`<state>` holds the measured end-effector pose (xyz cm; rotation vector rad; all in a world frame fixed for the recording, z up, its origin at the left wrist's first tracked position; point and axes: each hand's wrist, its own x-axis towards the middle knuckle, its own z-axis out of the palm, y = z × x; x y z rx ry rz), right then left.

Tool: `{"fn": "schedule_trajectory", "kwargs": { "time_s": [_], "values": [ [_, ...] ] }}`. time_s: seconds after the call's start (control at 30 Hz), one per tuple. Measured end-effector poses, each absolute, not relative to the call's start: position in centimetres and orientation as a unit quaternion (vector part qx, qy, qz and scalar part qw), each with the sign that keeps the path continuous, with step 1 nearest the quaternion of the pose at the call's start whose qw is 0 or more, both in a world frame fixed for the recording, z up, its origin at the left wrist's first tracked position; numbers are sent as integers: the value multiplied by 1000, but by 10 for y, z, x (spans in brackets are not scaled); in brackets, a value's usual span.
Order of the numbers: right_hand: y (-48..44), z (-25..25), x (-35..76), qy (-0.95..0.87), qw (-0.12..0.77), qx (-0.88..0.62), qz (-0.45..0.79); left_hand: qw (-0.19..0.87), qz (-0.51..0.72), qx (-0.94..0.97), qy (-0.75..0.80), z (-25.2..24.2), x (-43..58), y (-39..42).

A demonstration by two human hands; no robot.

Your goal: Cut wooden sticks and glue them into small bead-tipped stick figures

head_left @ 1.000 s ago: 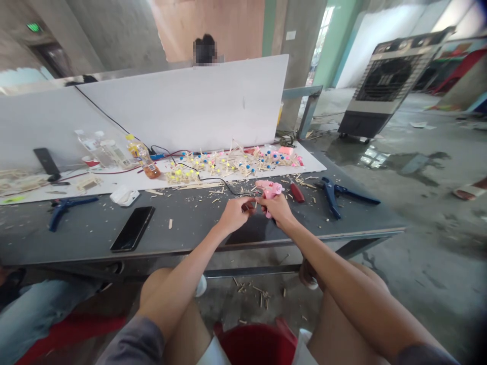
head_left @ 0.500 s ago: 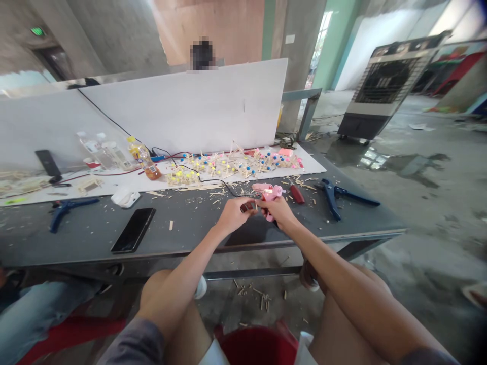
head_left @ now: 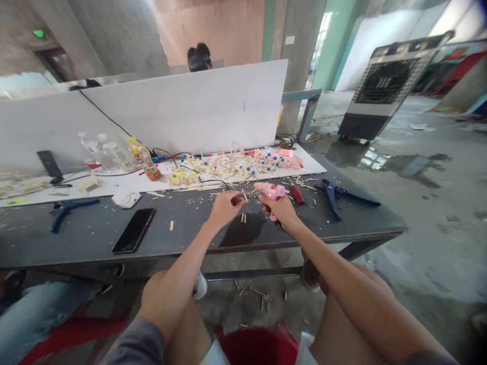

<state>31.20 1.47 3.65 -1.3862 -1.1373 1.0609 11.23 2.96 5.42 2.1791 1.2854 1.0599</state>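
Observation:
My left hand (head_left: 224, 207) pinches a short wooden stick (head_left: 244, 195) between thumb and fingertips, just above the table. Wrapped around a pink glue gun (head_left: 280, 191) is my right hand (head_left: 283, 210), a small distance to the right of the left one. Two short wooden sticks (head_left: 243, 218) lie side by side on the dark tabletop below my hands. Behind them, small stick pieces with yellow, blue and pink balls (head_left: 228, 165) crowd a white board. A red-handled tool (head_left: 297, 194) rests just right of the glue gun.
Blue cutters (head_left: 333, 197) lie at the right, another blue tool (head_left: 66, 210) at the left. A black phone (head_left: 134, 230), a white case (head_left: 126, 198) and bottles (head_left: 150, 165) stand or lie leftward. A white panel (head_left: 190, 111) rises behind; a person's head shows above it.
My hands have drawn apart, the left moving left with a stick, the right shifting slightly right with the glue gun. The two sticks on the tabletop are now visible between them.

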Motion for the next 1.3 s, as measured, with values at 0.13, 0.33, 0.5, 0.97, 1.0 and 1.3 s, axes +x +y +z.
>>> {"fn": "schedule_trajectory", "kwargs": {
  "time_s": [0.13,0.33,0.5,0.97,1.0,1.3],
  "values": [
    [14,37,312,-456,542,-567,420,190,385,772,469,56,110,30],
    [10,43,312,-444,554,-555,434,188,401,769,461,56,110,30],
    [6,45,312,-457,551,-537,447,197,410,765,456,54,108,31],
    [1,45,312,-496,513,-535,452,203,416,754,467,56,108,30],
    [1,45,312,-497,510,-539,451,203,416,753,467,57,108,30],
    [-2,49,311,-502,492,-553,448,203,431,752,456,55,108,30]
  ]
}}
